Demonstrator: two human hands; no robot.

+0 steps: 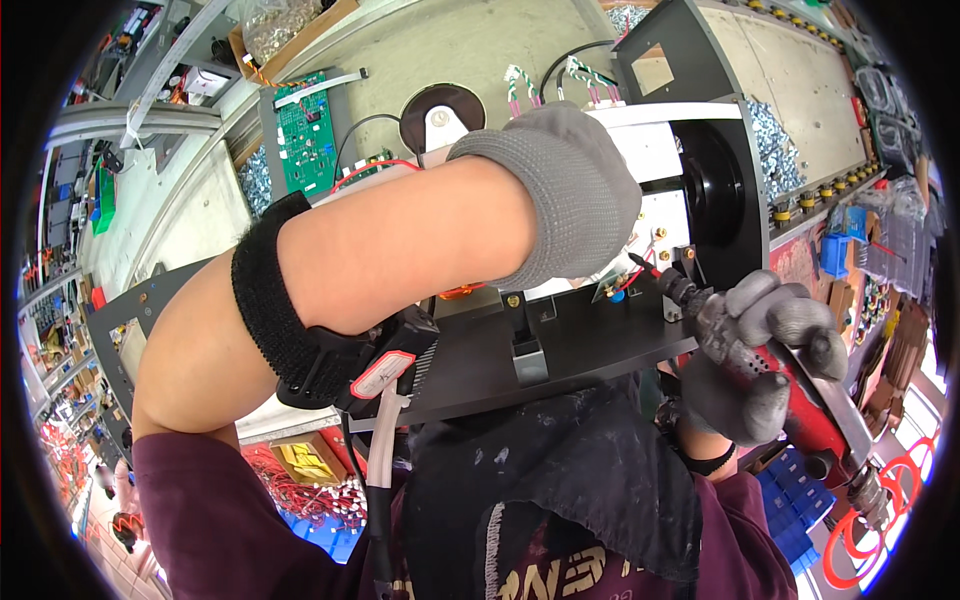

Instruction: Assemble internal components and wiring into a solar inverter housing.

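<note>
My right hand (765, 350), in a grey coated glove, is wrapped round a red power screwdriver (805, 415) held at a slant. Its dark bit (640, 261) points up and left, close to a white plate with brass-coloured fittings (665, 225); whether it touches cannot be made out. The plate belongs to a black metal housing (590, 335) in front of me. My left hand (585, 190), gloved in grey, reaches across onto the housing's upper part. Its fingers are turned away and hidden, so what they touch does not show. A black strap with a small device circles my left forearm.
A green circuit board (306, 135) stands at the back left, and a dark round part (442, 118) lies behind the housing. Green and white wires (590, 80) rise at the back. Blue bins (795, 500) and a coiled red hose (850, 550) are at lower right.
</note>
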